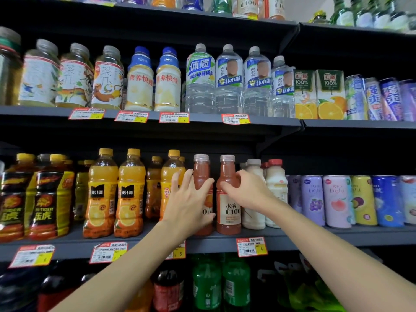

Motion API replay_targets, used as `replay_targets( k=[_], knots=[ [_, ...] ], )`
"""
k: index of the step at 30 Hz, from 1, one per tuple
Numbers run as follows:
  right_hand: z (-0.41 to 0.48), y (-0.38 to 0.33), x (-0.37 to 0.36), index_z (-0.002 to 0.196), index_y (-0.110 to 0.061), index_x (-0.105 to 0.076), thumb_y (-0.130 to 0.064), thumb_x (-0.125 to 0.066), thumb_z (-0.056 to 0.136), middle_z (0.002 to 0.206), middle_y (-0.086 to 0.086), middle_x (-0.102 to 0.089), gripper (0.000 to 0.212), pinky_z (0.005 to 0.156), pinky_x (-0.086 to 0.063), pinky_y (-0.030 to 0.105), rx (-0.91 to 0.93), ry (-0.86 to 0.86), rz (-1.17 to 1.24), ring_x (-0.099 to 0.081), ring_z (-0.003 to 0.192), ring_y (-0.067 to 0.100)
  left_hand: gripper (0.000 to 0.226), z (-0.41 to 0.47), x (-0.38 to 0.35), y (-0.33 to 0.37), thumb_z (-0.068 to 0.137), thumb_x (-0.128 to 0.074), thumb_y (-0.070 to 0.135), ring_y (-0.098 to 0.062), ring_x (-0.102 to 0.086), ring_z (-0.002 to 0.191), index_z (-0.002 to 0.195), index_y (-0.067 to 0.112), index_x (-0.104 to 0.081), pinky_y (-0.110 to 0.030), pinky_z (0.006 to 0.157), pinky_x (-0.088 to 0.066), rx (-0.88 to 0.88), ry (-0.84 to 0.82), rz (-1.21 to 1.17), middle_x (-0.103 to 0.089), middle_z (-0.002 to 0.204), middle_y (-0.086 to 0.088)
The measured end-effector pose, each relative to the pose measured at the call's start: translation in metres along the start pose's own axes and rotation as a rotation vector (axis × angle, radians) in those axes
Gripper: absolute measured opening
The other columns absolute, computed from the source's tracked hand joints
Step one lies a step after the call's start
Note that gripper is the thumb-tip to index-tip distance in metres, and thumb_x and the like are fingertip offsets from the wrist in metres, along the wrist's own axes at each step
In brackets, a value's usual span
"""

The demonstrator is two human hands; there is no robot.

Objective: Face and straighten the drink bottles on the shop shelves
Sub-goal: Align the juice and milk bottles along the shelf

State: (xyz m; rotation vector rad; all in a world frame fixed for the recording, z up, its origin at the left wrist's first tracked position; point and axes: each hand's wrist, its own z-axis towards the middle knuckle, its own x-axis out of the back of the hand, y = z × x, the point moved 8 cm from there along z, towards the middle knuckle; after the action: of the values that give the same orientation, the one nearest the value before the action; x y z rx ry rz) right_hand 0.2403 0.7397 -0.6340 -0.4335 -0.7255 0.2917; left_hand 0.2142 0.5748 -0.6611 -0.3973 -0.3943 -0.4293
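The left pink bottle is pressed by the flat, spread left hand; the right pink bottle, just left of the white milk bottles, is gripped at its shoulder by the right hand. Those milk bottles could be toppled by a careless twist.

Left hand reaches forward, splayed flat; right hand curls in a grip.

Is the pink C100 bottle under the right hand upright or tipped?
Upright: the C100 bottle stands base-flat on the shelf, cap directly above, right hand gripping its shoulder.
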Motion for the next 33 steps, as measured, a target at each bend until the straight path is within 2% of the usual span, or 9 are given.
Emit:
replay_targets(
  k=[2, 4, 7, 9, 12, 14, 17, 23, 33],
  knots=[
    [-0.007, 0.007, -0.007, 0.115, -0.031, -0.058, -0.049, -0.062, 0.075, 0.094, -0.012, -0.066, 0.044, 0.077, -0.058, 0.036, -0.009, -0.058, 0.068, -0.064, 0.086, 0.007, 0.091, 0.000, 0.000, 0.000, 0.068, -0.067, 0.070, -0.036, -0.030, 0.142, 0.144, 0.029, -0.038, -0.055, 0.116, -0.007, -0.005, -0.002, 0.005, -0.051, 0.140, -0.019],
    [-0.013, 0.011, -0.012, 0.128, -0.029, -0.054, -0.038, -0.071, 0.076, 0.099, -0.014, -0.068, 0.056, 0.081, -0.058, 0.034, 0.029, -0.048, 0.093, -0.065, 0.090, 0.005, 0.091, 0.000, 0.000, -0.001, 0.068, -0.067, 0.070, -0.036, -0.031, 0.142, 0.143, 0.029, -0.039, -0.055, 0.116, -0.007, -0.010, -0.001, 0.000, -0.052, 0.139, -0.019],
    [-0.021, 0.016, -0.011, 0.142, -0.029, -0.046, -0.048, -0.076, 0.079, 0.119, -0.014, -0.063, 0.072, 0.091, -0.054, 0.031, 0.089, 0.048, 0.078, -0.062, 0.106, 0.005, 0.091, 0.000, 0.000, -0.002, 0.068, -0.066, 0.070, -0.036, -0.030, 0.142, 0.144, 0.029, -0.040, -0.055, 0.116, -0.008, -0.018, 0.004, -0.006, -0.052, 0.139, -0.018],
    [-0.027, 0.019, -0.016, 0.145, -0.036, -0.040, -0.054, -0.070, 0.078, 0.117, -0.019, -0.064, 0.076, 0.088, -0.054, 0.030, 0.118, 0.041, 0.107, -0.063, 0.105, 0.002, 0.090, 0.000, 0.000, -0.002, 0.068, -0.065, 0.070, -0.035, -0.029, 0.142, 0.144, 0.029, -0.039, -0.055, 0.116, -0.009, -0.022, 0.002, -0.008, -0.051, 0.140, -0.017],
    [-0.038, 0.027, -0.029, 0.151, -0.045, -0.020, -0.044, -0.072, 0.075, 0.113, -0.023, -0.063, 0.092, 0.087, -0.053, 0.027, 0.108, -0.028, 0.151, -0.062, 0.100, -0.003, 0.091, -0.001, -0.001, -0.002, 0.068, -0.064, 0.071, -0.035, -0.029, 0.142, 0.145, 0.029, -0.039, -0.056, 0.115, -0.009, -0.026, -0.004, -0.005, -0.052, 0.138, -0.017],
    [-0.044, 0.033, -0.035, 0.150, -0.044, -0.017, -0.041, -0.077, 0.074, 0.119, -0.020, -0.061, 0.098, 0.095, -0.052, 0.034, 0.107, -0.016, 0.157, -0.060, 0.107, -0.001, 0.092, -0.001, -0.001, -0.003, 0.068, -0.063, 0.073, -0.035, -0.029, 0.142, 0.145, 0.029, -0.038, -0.056, 0.115, -0.009, -0.034, 0.001, -0.003, -0.052, 0.138, -0.017],
    [-0.051, 0.038, -0.038, 0.152, -0.037, -0.020, -0.053, -0.077, 0.073, 0.128, -0.015, -0.060, 0.099, 0.102, -0.049, 0.042, 0.081, 0.058, 0.186, -0.056, 0.120, 0.006, 0.096, -0.001, 0.000, -0.003, 0.067, -0.063, 0.076, -0.036, -0.029, 0.142, 0.146, 0.028, -0.037, -0.056, 0.116, -0.008, -0.052, 0.008, 0.007, -0.051, 0.139, -0.018],
    [-0.066, 0.040, -0.046, 0.146, -0.046, -0.024, -0.068, -0.069, 0.072, 0.123, -0.020, -0.063, 0.089, 0.090, -0.054, 0.038, 0.106, 0.123, 0.090, -0.061, 0.113, 0.006, 0.107, -0.002, 0.000, -0.005, 0.062, -0.062, 0.084, -0.037, -0.027, 0.144, 0.148, 0.027, -0.034, -0.058, 0.117, -0.007, -0.084, -0.001, 0.028, -0.050, 0.140, -0.020],
    [-0.070, 0.046, -0.048, 0.135, -0.048, -0.030, -0.067, -0.074, 0.065, 0.126, -0.022, -0.057, 0.085, 0.093, -0.052, 0.037, 0.054, 0.174, 0.142, -0.059, 0.112, 0.005, 0.109, -0.001, -0.001, -0.006, 0.063, -0.059, 0.087, -0.036, -0.022, 0.146, 0.150, 0.029, -0.029, -0.058, 0.118, -0.005, -0.081, -0.024, 0.043, -0.046, 0.144, -0.019]
  ],
)
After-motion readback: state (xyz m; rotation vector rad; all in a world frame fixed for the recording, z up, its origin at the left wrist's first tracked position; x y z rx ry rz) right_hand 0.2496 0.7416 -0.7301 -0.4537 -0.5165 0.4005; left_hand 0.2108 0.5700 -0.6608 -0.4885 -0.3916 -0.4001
